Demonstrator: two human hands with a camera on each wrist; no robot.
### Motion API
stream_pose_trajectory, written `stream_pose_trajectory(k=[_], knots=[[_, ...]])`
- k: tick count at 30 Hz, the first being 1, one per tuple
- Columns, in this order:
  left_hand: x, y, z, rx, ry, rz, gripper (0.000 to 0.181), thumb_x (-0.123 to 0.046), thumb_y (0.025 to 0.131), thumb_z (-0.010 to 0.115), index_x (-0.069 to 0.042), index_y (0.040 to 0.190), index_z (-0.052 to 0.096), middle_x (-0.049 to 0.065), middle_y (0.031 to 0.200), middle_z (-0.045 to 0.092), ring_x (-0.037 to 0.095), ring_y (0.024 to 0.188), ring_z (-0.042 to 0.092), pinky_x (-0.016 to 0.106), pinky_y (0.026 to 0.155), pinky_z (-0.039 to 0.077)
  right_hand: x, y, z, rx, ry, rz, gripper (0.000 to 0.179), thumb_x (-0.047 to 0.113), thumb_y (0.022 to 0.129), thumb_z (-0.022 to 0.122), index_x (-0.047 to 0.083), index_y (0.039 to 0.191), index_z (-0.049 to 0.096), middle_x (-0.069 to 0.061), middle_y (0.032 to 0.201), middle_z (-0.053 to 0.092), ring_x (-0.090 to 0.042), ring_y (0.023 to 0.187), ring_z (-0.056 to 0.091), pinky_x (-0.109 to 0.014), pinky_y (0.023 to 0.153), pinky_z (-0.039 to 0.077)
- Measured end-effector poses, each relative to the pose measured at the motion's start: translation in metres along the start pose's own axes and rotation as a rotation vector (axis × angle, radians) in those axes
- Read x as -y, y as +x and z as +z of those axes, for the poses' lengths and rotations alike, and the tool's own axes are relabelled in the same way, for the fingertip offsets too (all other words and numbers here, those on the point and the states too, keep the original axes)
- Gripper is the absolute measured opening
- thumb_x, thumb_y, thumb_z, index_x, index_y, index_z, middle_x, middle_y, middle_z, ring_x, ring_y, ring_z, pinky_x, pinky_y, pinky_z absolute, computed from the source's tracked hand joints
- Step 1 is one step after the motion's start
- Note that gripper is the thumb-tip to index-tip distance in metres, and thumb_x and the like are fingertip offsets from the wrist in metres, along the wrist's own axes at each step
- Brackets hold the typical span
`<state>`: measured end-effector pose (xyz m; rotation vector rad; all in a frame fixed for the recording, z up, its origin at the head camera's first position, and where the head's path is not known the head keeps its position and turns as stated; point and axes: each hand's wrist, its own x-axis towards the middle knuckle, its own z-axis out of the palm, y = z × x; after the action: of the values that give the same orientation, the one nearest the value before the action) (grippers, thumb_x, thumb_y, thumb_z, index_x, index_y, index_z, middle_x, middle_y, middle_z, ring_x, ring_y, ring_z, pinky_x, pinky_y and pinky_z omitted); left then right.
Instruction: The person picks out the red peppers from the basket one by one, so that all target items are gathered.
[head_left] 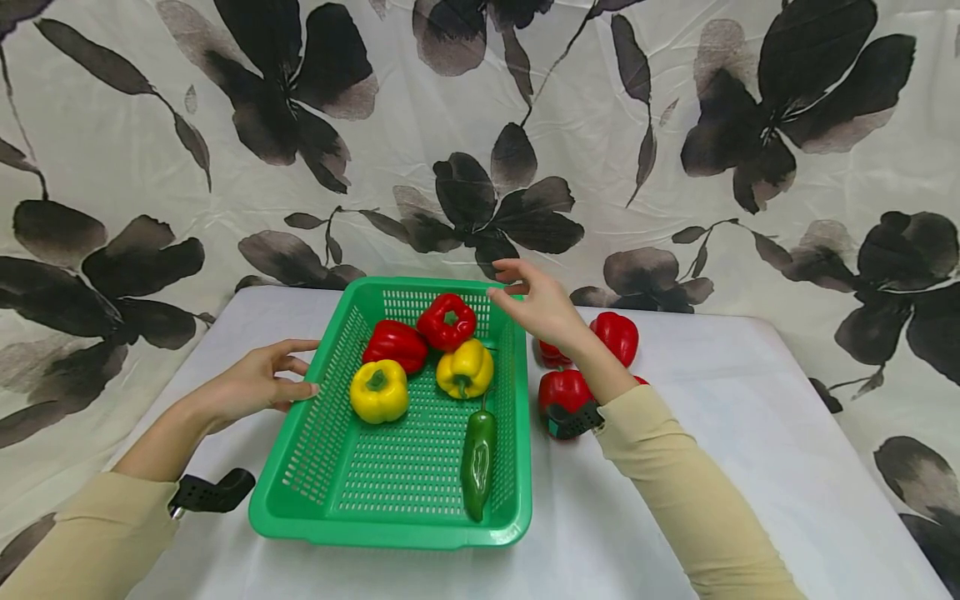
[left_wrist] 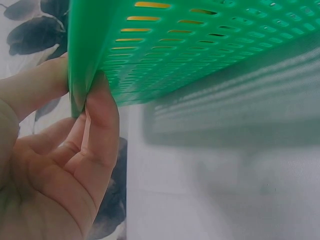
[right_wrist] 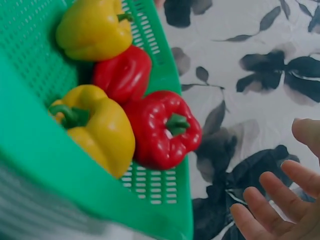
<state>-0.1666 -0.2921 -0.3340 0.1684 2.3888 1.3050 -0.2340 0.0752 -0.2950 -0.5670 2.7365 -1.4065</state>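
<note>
The left hand (head_left: 251, 379) pinches with its thumb (head_left: 294, 390) and bent fingers. The right hand (head_left: 546, 307) is up, its fingers loose and a little apart. Both arms (head_left: 690, 483) reach forward.

"Backdrop?"
"Pale grey-white sheet (head_left: 600, 158), lightly creased, fills the upper view. Print: large blackish flowers (head_left: 288, 87), trailing leaves (head_left: 632, 62)."
"Furniture?"
"One table (head_left: 712, 400), white-topped, far edge close to the sheet. Print shows past both its sides."
"Light?"
"Soft, fairly even. Blurred grey shadow (left_wrist: 240, 131) on the white top, left wrist view."
</note>
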Motion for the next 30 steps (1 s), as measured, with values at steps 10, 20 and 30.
stream_pose_trajectory(k=[10,20,30], knots=[[0.001,0.0,0.001,0.001,-0.001,0.0,0.08,-0.02,0.084,0.067,-0.003,0.146,0.017,0.023,0.115,0.05,0.024,0.081,0.064,0.036,0.072,0.056,0.007,0.012,0.023,0.02,0.061,0.015,0.05,0.028,0.089,0.06,0.015,0.134,0.044,-0.009,0.13,0.052,-0.024,0.114,0.054,-0.037,0.092,0.048],[0.002,0.001,0.001,0.003,-0.005,0.001,0.08,-0.02,0.084,0.067,-0.004,0.146,0.017,0.023,0.114,0.05,0.024,0.081,0.064,0.036,0.072,0.056,0.006,0.021,0.047,0.071,0.153,0.13,0.055,0.031,0.088,0.06,0.017,0.137,0.04,-0.01,0.138,0.044,-0.028,0.124,0.044,-0.041,0.099,0.042],[0.002,0.0,0.0,-0.003,-0.005,-0.005,0.081,-0.02,0.084,0.067,-0.004,0.146,0.017,0.023,0.115,0.05,0.024,0.081,0.064,0.036,0.072,0.056,0.002,0.028,0.065,0.098,0.114,0.242,0.061,0.033,0.087,0.061,0.013,0.14,0.036,-0.011,0.142,0.037,-0.028,0.127,0.038,-0.043,0.103,0.037]])
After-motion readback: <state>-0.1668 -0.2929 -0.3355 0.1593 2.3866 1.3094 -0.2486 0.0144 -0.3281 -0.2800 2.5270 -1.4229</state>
